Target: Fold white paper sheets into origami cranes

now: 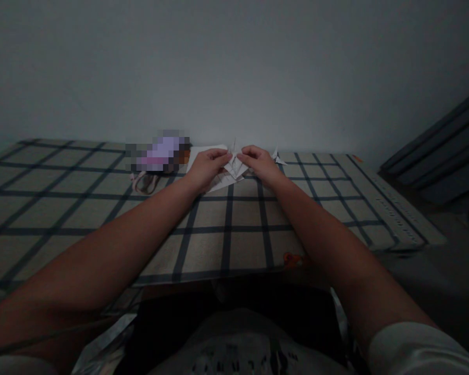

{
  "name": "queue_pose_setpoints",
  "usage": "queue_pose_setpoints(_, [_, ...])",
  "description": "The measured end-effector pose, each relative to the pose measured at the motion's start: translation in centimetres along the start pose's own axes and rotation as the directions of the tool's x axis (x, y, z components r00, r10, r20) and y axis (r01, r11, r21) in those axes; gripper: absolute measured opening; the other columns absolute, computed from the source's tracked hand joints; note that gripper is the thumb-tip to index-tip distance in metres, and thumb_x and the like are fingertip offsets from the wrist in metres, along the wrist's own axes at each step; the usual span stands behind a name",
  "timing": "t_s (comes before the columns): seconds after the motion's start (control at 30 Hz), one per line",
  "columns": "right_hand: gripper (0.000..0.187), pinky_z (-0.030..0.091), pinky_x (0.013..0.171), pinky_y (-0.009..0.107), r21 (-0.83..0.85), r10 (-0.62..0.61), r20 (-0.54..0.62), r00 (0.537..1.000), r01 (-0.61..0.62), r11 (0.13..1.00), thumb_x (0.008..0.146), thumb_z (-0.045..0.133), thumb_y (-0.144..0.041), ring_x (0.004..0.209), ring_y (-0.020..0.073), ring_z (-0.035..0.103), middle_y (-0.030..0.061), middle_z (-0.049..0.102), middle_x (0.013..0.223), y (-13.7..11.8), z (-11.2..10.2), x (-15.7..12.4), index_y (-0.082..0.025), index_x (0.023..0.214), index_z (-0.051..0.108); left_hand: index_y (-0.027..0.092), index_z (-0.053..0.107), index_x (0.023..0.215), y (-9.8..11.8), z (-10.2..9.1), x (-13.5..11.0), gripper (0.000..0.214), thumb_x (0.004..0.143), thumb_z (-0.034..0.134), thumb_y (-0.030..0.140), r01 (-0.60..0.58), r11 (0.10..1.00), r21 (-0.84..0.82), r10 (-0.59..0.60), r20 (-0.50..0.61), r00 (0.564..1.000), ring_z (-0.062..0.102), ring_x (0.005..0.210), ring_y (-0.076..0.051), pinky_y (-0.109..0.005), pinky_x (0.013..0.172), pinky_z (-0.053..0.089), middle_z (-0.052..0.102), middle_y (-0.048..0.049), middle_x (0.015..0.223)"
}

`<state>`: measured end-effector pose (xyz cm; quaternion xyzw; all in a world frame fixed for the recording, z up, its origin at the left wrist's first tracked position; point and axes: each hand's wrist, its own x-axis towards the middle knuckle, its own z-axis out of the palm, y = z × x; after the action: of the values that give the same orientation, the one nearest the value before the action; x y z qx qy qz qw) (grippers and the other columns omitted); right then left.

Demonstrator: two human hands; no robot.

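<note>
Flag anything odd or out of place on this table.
An orange item, too dark to identify: it sits at the near edge of the tablecloth, possibly easy to knock off. Blocky pixelation also obscures the purple item. No spill visible.

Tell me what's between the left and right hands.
In the head view, a folded white paper with pointed ends, held at the fingertips of the left hand and right hand.

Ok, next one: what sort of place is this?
Probably a room in a home, though the dim view leaves some doubt: a checked tablecloth lies beside a plain wall, and folded white paper is held over it.
</note>
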<state>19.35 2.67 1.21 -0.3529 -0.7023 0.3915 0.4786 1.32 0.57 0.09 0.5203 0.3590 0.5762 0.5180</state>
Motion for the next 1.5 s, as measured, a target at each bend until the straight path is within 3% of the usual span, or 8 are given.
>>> queue_pose_setpoints(0.23, [0.023, 0.043, 0.066, 0.027, 0.006, 0.049, -0.007, 0.999, -0.049, 0.999, 0.076, 0.069, -0.041, 0.071, 0.0126, 0.052, -0.0014, 0.058, 0.076, 0.2, 0.0, 0.1, -0.02, 0.079, 0.06, 0.015, 0.072, 0.086, 0.8, 0.4, -0.4, 0.024, 0.07, 0.081, 0.03, 0.069, 0.997, 0.047, -0.069, 0.004, 0.998, 0.062, 0.067, -0.013, -0.027, 0.069, 0.051, 0.07, -0.0041, 0.081])
queue_pose_setpoints(0.5, [0.028, 0.043, 0.065, 0.026, 0.009, 0.03, 0.017, 0.999, -0.03, 0.999, 0.076, 0.069, -0.047, 0.072, 0.0129, 0.053, -0.0008, 0.06, 0.079, 0.5, 0.2, 0.3, -0.02, 0.084, 0.062, 0.014, 0.074, 0.083, 0.5, 0.1, -0.3, 0.032, 0.066, 0.084, 0.039, 0.037, 0.996, 0.077, -0.037, -0.002, 0.999, 0.062, 0.066, -0.014, -0.027, 0.065, 0.051, 0.07, -0.006, 0.078])
queue_pose_setpoints(0.73, [0.028, 0.045, 0.07, 0.027, 0.003, -0.005, -0.022, 1.0, 0.005, 1.0, 0.078, 0.07, -0.047, 0.073, 0.0128, 0.055, -0.0008, 0.062, 0.078, 0.5, 0.1, 0.4, -0.02, 0.081, 0.063, 0.015, 0.072, 0.08, 0.8, 0.6, -0.8, 0.031, 0.065, 0.086, 0.039, 0.113, 0.989, 0.092, -0.114, 0.007, 0.993, 0.063, 0.066, -0.015, -0.029, 0.065, 0.051, 0.07, -0.0056, 0.076])
queue_pose_setpoints(0.97, [0.026, 0.043, 0.066, 0.027, 0.039, 0.016, -0.016, 1.0, -0.015, 0.999, 0.079, 0.069, -0.045, 0.07, 0.0124, 0.054, -0.0003, 0.064, 0.079, 0.2, 0.2, 0.2, -0.02, 0.085, 0.067, 0.015, 0.073, 0.077, 1.0, 0.5, -0.9, 0.034, 0.063, 0.087, 0.042, 0.106, 0.987, 0.119, -0.107, 0.0, 0.994, 0.059, 0.061, -0.013, -0.024, 0.055, 0.046, 0.069, -0.0055, 0.072])
queue_pose_setpoints(1.17, [0.024, 0.045, 0.071, 0.029, -0.064, -0.03, -0.075, 0.997, 0.025, 0.998, 0.081, 0.067, -0.042, 0.069, 0.0135, 0.054, -0.0002, 0.063, 0.072, -0.6, 0.2, -0.1, -0.019, 0.077, 0.067, 0.015, 0.073, 0.073, 0.8, 0.6, -0.9, 0.029, 0.062, 0.086, 0.039, 0.11, 0.979, 0.17, -0.11, -0.011, 0.994, 0.059, 0.06, -0.014, -0.026, 0.055, 0.044, 0.068, -0.0065, 0.071])
queue_pose_setpoints(1.5, [0.024, 0.046, 0.074, 0.029, -0.063, -0.076, -0.102, 0.992, 0.07, 0.996, 0.081, 0.067, -0.043, 0.072, 0.0133, 0.055, -0.0006, 0.063, 0.074, 0.2, -0.1, 0.3, -0.018, 0.082, 0.068, 0.014, 0.071, 0.071, 1.3, 0.7, -1.0, 0.025, 0.066, 0.083, 0.035, 0.131, 0.962, 0.24, -0.136, 0.002, 0.991, 0.052, 0.051, -0.009, -0.023, 0.048, 0.035, 0.064, -0.0026, 0.062])
